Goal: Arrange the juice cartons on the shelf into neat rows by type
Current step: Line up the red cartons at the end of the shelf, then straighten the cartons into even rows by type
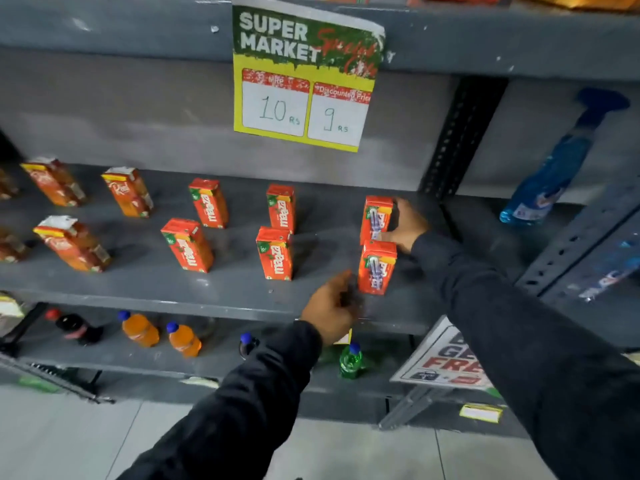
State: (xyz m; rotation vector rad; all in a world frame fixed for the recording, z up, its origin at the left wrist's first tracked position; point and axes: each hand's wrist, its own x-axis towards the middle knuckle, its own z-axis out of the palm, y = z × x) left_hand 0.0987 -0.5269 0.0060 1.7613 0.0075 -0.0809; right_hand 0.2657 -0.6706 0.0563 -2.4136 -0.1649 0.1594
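A rear carton is being gripped by the right hand. The left hand is being held beside the front carton.

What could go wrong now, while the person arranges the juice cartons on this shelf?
1. The right hand grips the rear carton; the sleeve passes close to the front carton and might tip it.
2. The left hand hovers beside that front carton at the shelf edge; a nudge could send it onto the bottles below.
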